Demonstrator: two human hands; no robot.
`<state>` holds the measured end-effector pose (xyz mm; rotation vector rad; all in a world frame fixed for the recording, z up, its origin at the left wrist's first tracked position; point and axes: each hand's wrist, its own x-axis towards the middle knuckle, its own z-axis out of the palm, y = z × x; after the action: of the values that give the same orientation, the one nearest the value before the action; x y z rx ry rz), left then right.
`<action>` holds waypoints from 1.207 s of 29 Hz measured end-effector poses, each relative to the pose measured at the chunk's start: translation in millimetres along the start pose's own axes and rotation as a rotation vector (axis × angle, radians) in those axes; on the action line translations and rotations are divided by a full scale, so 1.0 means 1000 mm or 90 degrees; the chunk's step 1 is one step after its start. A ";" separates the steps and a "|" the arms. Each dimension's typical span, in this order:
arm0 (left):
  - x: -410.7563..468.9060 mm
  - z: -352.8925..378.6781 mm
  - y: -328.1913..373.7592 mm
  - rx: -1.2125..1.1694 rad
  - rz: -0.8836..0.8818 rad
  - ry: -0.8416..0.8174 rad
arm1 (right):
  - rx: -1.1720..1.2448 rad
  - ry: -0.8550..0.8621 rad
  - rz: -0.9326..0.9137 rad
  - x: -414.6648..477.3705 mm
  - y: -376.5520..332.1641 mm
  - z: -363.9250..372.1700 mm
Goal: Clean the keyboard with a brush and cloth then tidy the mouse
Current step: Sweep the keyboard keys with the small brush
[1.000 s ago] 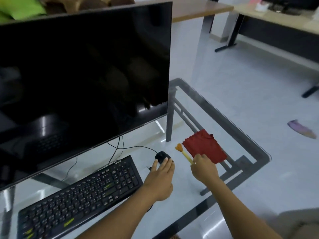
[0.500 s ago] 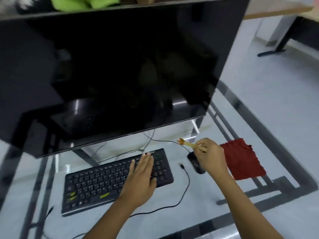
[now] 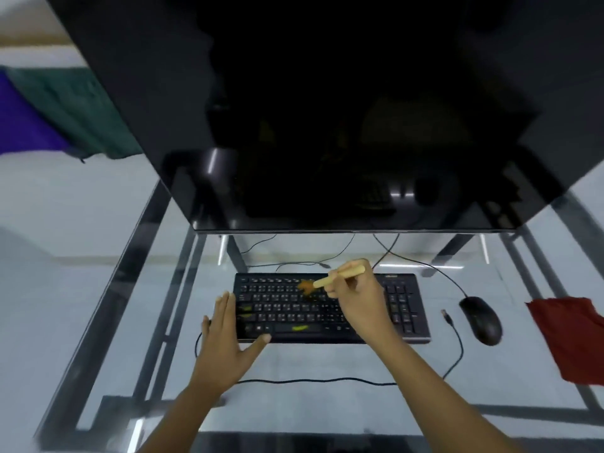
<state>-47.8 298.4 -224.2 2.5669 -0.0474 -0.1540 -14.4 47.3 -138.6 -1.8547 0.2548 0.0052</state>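
Head view: right hand clenched around brush, bristles touching black keyboard upper rows; left hand flat, fingers spread, steadying keyboard's left end; mouse and red cloth lying right.

Both forearms bare — no sleeves, rings or watch on either hand.
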 end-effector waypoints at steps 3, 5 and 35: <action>-0.003 0.006 -0.011 -0.050 0.026 -0.001 | -0.070 -0.109 0.021 0.001 0.006 0.023; -0.006 0.010 -0.012 -0.064 0.033 0.011 | -0.185 -0.081 -0.028 0.006 0.011 0.028; -0.007 0.017 -0.018 -0.077 0.004 0.040 | -0.087 -0.250 0.055 -0.005 -0.017 0.094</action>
<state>-56.6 304.5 -247.5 2.4486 -0.0217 -0.0720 -4.7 141.9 -149.7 -1.9309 0.0612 0.4518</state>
